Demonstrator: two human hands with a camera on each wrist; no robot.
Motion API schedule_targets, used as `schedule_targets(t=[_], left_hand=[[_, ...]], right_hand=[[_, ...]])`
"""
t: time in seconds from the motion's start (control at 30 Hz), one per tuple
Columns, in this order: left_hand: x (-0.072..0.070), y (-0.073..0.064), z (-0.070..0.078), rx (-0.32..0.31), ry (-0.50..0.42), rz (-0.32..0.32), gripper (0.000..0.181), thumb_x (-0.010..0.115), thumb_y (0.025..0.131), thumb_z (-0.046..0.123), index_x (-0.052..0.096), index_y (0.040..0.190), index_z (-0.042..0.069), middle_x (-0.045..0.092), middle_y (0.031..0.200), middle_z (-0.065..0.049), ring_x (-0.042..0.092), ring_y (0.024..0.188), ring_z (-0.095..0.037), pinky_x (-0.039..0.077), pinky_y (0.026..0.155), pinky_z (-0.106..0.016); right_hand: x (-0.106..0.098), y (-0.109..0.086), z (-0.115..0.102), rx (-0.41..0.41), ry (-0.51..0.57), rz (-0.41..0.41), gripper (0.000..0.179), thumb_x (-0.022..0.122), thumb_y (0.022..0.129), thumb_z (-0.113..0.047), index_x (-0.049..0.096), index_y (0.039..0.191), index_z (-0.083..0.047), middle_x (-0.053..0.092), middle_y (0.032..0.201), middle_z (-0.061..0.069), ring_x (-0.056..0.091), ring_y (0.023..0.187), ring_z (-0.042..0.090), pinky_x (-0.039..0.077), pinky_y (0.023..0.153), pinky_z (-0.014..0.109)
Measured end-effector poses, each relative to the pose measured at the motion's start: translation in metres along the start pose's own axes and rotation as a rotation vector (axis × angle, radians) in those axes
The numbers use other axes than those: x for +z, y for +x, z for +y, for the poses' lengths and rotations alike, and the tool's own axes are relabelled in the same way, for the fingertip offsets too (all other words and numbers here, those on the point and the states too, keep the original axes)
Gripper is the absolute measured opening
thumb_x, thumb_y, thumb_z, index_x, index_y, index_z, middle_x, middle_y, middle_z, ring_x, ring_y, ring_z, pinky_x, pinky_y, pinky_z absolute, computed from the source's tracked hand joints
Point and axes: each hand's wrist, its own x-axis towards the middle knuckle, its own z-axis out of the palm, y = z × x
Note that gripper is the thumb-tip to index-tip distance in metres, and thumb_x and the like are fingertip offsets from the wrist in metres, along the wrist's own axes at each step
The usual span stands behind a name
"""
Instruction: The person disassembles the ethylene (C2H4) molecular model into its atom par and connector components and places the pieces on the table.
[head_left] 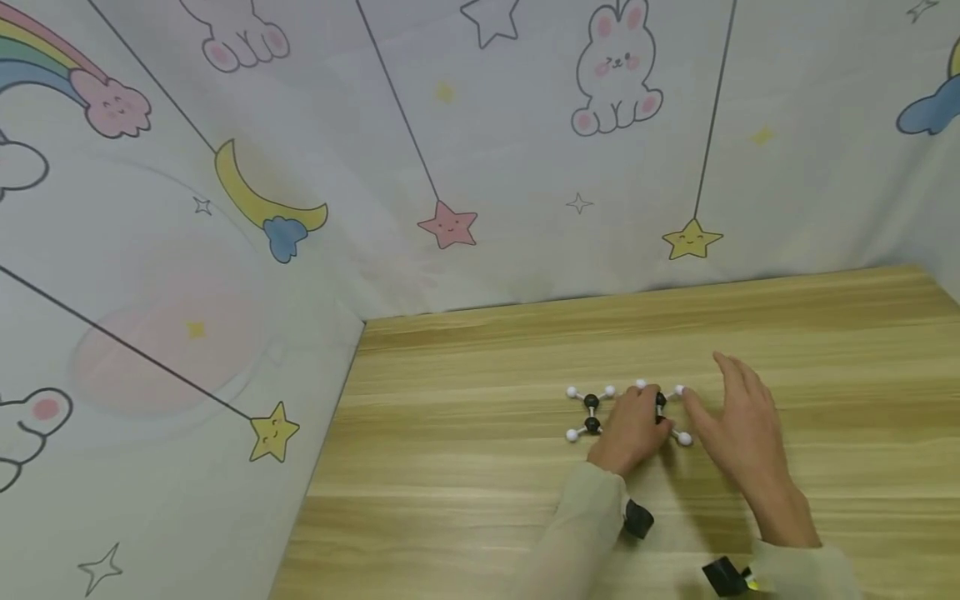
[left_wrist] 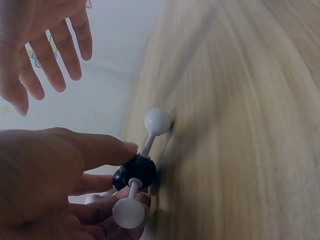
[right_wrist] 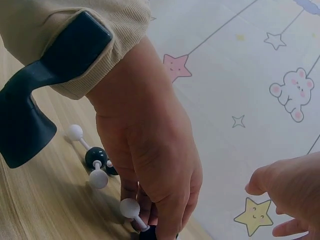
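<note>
Two ball-and-stick molecular models, each with black balls and white balls on short white sticks, are on the wooden table. My left hand (head_left: 633,423) grips the right-hand molecular model (head_left: 661,400) by its black balls; in the left wrist view the thumb presses near a black ball (left_wrist: 140,171) while other fingers curl behind. The left-hand molecular model (head_left: 592,412) lies beside that hand, partly covered by it. My right hand (head_left: 738,417) is raised just to the right of the gripped model, fingers extended, thumb close to a white ball (head_left: 680,390), holding nothing.
The wooden table (head_left: 450,467) runs back to a white cloth backdrop (head_left: 525,167) printed with rabbits and stars. A second cloth wall (head_left: 187,350) borders the left edge. Black wrist mounts (head_left: 639,519) sit at both sleeves.
</note>
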Motion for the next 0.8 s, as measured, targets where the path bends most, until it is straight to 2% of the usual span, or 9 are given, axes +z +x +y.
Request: schedule_targets(t=[0.17,0.4,0.5,0.63,0.8], left_hand=[[0.000,0.001,0.001,-0.001,-0.019,0.008,0.035,0.068,0.087,0.025,0.058,0.121,0.019,0.061,0.105,0.005,0.057,0.091,-0.005,0.046,0.074,-0.019],[-0.003,-0.003,0.000,-0.021,-0.065,0.001,0.048,0.066,0.087,0.020,0.052,0.133,0.023,0.061,0.116,0.003,0.058,0.100,-0.007,0.047,0.080,-0.021],[-0.009,-0.005,-0.001,-0.017,-0.100,0.000,0.054,0.065,0.088,0.019,0.046,0.138,0.028,0.057,0.122,0.002,0.056,0.098,-0.007,0.046,0.078,-0.022],[-0.019,-0.009,-0.001,-0.001,-0.136,0.009,0.056,0.066,0.089,0.019,0.045,0.139,0.032,0.055,0.121,0.002,0.052,0.086,-0.007,0.044,0.071,-0.022],[-0.030,-0.013,-0.005,0.017,-0.152,0.010,0.054,0.064,0.088,0.017,0.046,0.137,0.031,0.054,0.123,0.002,0.052,0.090,-0.007,0.044,0.072,-0.022]], right_hand=[[-0.002,0.002,0.001,0.017,0.007,-0.029,0.066,0.056,0.095,-0.030,0.029,0.146,0.003,0.033,0.143,0.033,0.032,0.126,0.055,0.028,0.097,0.068],[-0.003,0.003,0.002,0.041,0.003,-0.031,0.066,0.056,0.095,-0.029,0.029,0.146,0.003,0.033,0.143,0.033,0.032,0.127,0.055,0.028,0.097,0.067],[-0.003,0.003,0.003,0.039,0.006,-0.022,0.064,0.056,0.095,-0.027,0.031,0.145,0.003,0.034,0.142,0.034,0.033,0.126,0.055,0.029,0.097,0.067],[-0.004,0.003,0.004,0.034,0.018,-0.010,0.060,0.056,0.094,-0.024,0.034,0.143,0.004,0.036,0.140,0.034,0.035,0.124,0.055,0.030,0.096,0.067],[-0.006,0.003,0.005,0.022,0.040,-0.020,0.060,0.057,0.094,-0.023,0.034,0.143,0.005,0.037,0.139,0.035,0.037,0.123,0.054,0.032,0.093,0.067]])
